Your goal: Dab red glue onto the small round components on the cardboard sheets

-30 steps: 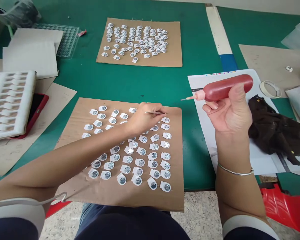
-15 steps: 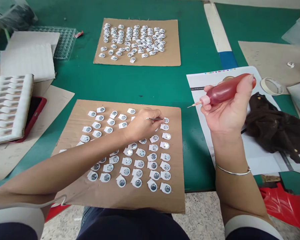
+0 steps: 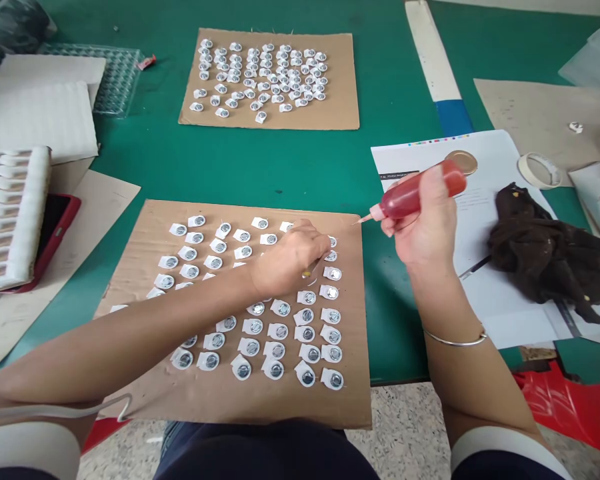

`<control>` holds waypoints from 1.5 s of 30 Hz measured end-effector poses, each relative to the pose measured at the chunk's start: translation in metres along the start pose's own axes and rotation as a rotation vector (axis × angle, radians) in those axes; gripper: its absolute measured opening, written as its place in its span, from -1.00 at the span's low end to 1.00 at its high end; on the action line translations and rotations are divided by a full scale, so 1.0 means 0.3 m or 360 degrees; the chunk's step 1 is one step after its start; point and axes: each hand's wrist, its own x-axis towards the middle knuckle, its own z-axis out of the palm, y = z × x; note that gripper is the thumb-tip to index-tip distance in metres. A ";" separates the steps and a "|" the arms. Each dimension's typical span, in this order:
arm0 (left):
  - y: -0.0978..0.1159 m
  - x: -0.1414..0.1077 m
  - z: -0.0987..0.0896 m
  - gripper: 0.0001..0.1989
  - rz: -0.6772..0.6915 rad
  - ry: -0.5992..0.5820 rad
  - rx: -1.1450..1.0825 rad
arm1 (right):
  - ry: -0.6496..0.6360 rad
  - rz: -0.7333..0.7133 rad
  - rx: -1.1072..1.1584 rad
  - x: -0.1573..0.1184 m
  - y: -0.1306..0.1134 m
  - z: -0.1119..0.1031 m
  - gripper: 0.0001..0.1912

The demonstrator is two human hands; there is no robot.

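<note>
My left hand (image 3: 293, 259) is closed around a pair of thin metal tweezers (image 3: 307, 273), mostly hidden by the fingers. Its fingertips are at the top of the rightmost column of small white tabbed pieces with round silvery centres, beside one such piece (image 3: 333, 242). These pieces lie in rough rows on a brown cardboard sheet (image 3: 205, 403); my left forearm covers some of them. My right hand (image 3: 423, 233) grips a red squeeze bottle (image 3: 399, 199), tilted so that its thin needle tip points down and left, above the sheet's upper right corner.
A second cardboard sheet (image 3: 343, 113) with many similar pieces lies farther back. Right are printed paper (image 3: 395, 160), a dark brown cloth (image 3: 545, 247) and a tape roll (image 3: 540, 171). Left are a white slotted tray (image 3: 10, 213), a red-edged case (image 3: 63, 227) and a clear tray (image 3: 117, 80).
My right hand has brought the red bottle left and down toward the sheet's corner. My left hand has turned, so the tweezers now point differently and show less. The view has shifted slightly.
</note>
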 end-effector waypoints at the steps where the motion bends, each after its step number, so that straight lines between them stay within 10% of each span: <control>1: 0.005 -0.004 0.001 -0.86 0.0024 -0.0036 0.0057 | -0.0024 -0.0016 -0.0068 -0.007 0.011 0.011 -0.64; 18: 0.068 -0.049 0.078 -0.77 0.0326 0.0159 0.0918 | -0.0140 -0.0780 -0.1205 -0.057 0.102 0.065 -0.72; 45: 0.076 -0.044 0.080 -0.75 0.0302 0.0104 0.0909 | -0.0276 -0.0948 -0.1277 -0.063 0.105 0.067 -0.79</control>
